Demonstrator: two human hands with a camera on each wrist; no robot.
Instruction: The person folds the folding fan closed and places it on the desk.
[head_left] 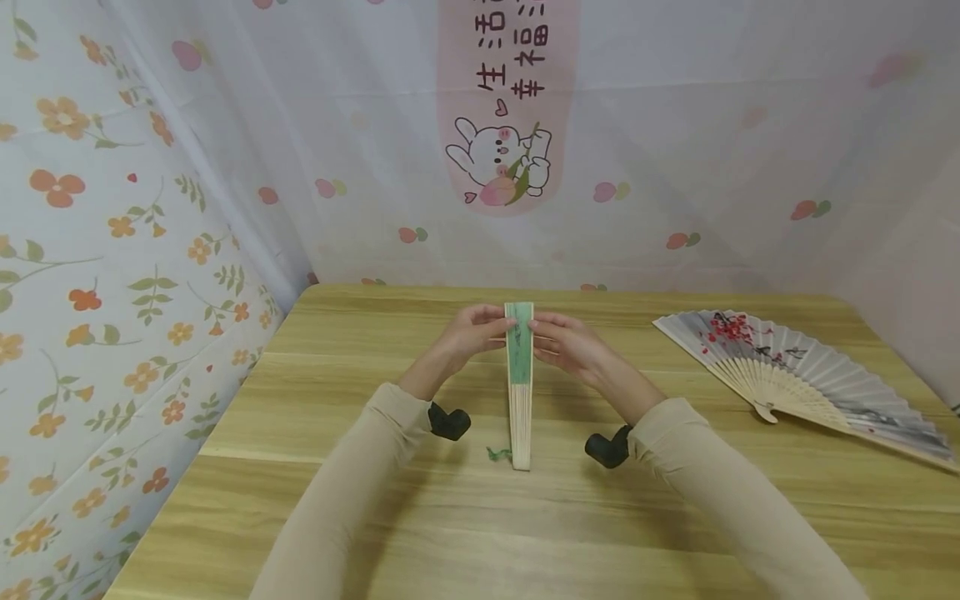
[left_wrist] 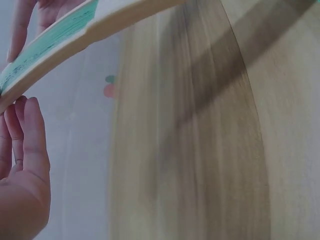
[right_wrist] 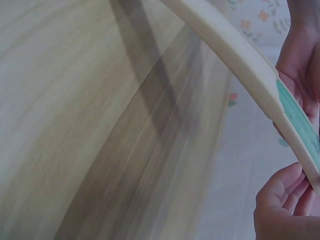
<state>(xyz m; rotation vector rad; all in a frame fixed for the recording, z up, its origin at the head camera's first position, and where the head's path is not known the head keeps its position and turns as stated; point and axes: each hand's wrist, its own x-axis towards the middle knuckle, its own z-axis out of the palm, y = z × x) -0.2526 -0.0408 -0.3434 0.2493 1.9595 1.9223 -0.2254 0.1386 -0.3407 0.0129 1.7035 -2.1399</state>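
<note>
A folded hand fan (head_left: pixel 520 358) with green paper and pale wooden ribs is upright in the middle of the head view, its far end raised off the table. My left hand (head_left: pixel 465 336) pinches the fan's left edge near the top, thumb on the green face. On the opposite edge, my right hand (head_left: pixel 573 348) grips at the same height. Both wrist views show fingertips against the outer guards, with the ribs closed together. A green cord (head_left: pixel 498 454) hangs by the narrow lower end; whether that end touches the table I cannot tell.
An open grey-white fan (head_left: pixel 795 367) with red blossoms lies at the right of the wooden table (head_left: pixel 315 500). Dark wrist mounts (head_left: pixel 450 422) sit under both sleeves. Behind the table hangs a printed curtain (head_left: pixel 360 150); a floral one (head_left: pixel 142 292) hangs at the left.
</note>
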